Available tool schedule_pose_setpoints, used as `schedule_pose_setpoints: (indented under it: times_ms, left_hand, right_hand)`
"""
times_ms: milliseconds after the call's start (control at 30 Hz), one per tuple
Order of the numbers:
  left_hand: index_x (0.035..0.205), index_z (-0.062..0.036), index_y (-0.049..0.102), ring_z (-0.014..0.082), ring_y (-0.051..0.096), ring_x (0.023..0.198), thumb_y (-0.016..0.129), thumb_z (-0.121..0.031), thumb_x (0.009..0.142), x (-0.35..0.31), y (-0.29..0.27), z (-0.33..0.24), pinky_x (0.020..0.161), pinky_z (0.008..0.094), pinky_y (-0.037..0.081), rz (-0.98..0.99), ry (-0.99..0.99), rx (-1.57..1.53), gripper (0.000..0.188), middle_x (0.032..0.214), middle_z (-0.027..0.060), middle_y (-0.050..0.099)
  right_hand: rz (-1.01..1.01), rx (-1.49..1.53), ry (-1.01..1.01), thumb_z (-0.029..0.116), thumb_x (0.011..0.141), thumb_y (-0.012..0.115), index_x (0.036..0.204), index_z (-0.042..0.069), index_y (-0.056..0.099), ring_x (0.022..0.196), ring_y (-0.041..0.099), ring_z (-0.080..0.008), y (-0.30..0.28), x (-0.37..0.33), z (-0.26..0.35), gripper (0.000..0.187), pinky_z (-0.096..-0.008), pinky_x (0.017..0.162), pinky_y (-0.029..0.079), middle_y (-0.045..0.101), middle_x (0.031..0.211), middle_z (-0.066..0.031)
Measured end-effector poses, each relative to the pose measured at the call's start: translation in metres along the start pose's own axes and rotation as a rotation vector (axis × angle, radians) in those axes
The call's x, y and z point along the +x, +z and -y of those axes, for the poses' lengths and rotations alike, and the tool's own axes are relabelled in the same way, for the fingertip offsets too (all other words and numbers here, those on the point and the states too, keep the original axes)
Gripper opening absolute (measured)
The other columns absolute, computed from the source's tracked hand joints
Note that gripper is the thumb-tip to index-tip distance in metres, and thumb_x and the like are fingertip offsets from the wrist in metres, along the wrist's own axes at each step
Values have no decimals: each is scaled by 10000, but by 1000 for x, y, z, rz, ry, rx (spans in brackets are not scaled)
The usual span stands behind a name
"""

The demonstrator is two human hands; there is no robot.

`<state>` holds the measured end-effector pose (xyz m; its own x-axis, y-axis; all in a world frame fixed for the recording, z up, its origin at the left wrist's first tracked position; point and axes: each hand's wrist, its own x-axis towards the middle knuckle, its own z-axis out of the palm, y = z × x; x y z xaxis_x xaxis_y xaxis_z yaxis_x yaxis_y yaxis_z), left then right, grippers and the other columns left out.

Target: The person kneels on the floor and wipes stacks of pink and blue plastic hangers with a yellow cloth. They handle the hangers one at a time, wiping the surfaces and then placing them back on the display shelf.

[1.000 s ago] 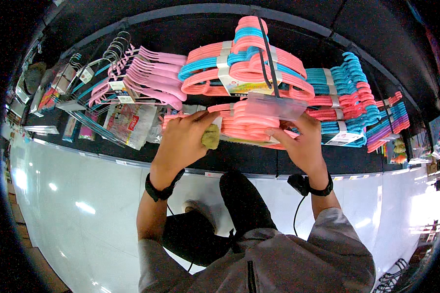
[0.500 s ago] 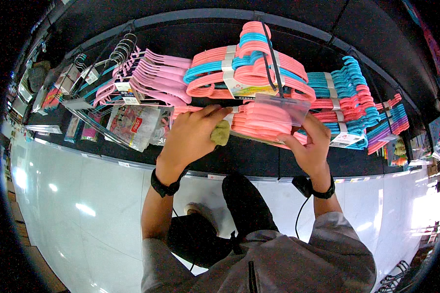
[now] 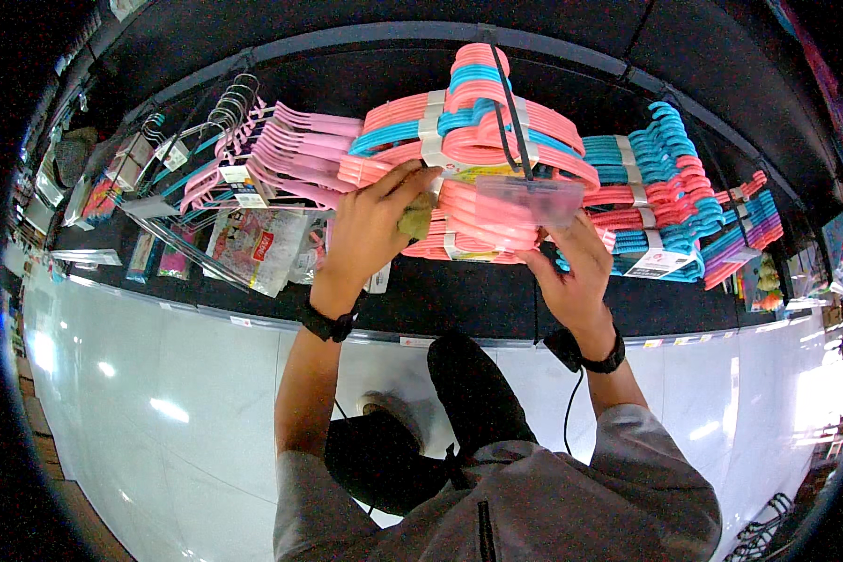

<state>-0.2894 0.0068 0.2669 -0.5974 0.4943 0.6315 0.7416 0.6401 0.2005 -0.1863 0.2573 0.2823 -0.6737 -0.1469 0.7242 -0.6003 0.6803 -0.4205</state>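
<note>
A pack of pink hangers [image 3: 482, 217] with a pale paper band sits at the front of the rack, between my two hands. My left hand [image 3: 370, 229] is closed round a crumpled olive-green cloth [image 3: 415, 219], and its fingertips press on the left side of that pack. My right hand [image 3: 576, 272] grips the pack's right side, thumb below and fingers partly hidden behind the hangers. A clear plastic tag holder [image 3: 534, 199] hangs over the pack from a black display hook [image 3: 513, 117]. Behind it hangs a larger bundle of pink and blue hangers [image 3: 393, 136].
Lilac hangers [image 3: 300, 155] hang to the left, above bagged goods [image 3: 258, 245]. Blue and pink hanger packs [image 3: 651, 183] hang on the right. The black shelf edge [image 3: 478, 330] curves below my hands, over a white tiled floor [image 3: 206, 421].
The front pink pack has risen and tilted, its left end now showing above my left hand. My left hand has gone up slightly; my right hand has shifted slightly left and down.
</note>
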Motion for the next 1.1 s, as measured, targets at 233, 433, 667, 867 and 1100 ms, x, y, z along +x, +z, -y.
schedule_pose_setpoints:
  times_ms: [233, 433, 667, 867, 1100]
  left_hand:
    - [1272, -177, 622, 281, 701, 881, 694, -135, 765, 14, -1, 4, 691, 389, 579, -5, 50, 77, 514, 1235, 43, 653]
    - [1268, -155, 627, 294, 693, 883, 690, -143, 756, 23, 13, 8, 703, 402, 568, 6, 2, 51, 515, 1185, 81, 673]
    - [1232, -159, 651, 318, 694, 838, 682, -180, 755, 24, 36, 27, 722, 429, 558, 54, -71, 71, 479, 979, 110, 723]
    - [1204, -177, 676, 339, 683, 897, 649, -201, 788, 30, 43, 33, 764, 453, 558, 48, -119, 12, 418, 1013, 133, 716]
    - [1180, -149, 683, 302, 680, 892, 690, -137, 741, 28, 45, 27, 738, 414, 563, 2, -153, 30, 439, 1153, 84, 641]
  right_hand:
    - [-170, -1, -87, 59, 810, 720, 1185, 15, 650, 1034, 646, -345, 14, 7, -23, 384, -404, 902, 498, 685, 1157, -155]
    - [-231, 28, -78, 47, 863, 629, 1291, 18, 607, 1175, 616, -335, 23, 38, -38, 430, -392, 1008, 460, 654, 1257, -169]
    - [-178, 294, 147, 93, 912, 662, 1306, 60, 619, 922, 667, -212, 44, 56, -69, 398, -312, 816, 528, 664, 1190, -152]
    - [-222, 254, 136, 108, 905, 685, 1254, 64, 666, 798, 663, -155, 55, 71, -88, 352, -277, 683, 548, 637, 1109, -108]
    - [-286, 324, 162, 101, 888, 707, 1198, 65, 701, 747, 677, -167, 59, 78, -87, 312, -269, 640, 571, 616, 1021, -100]
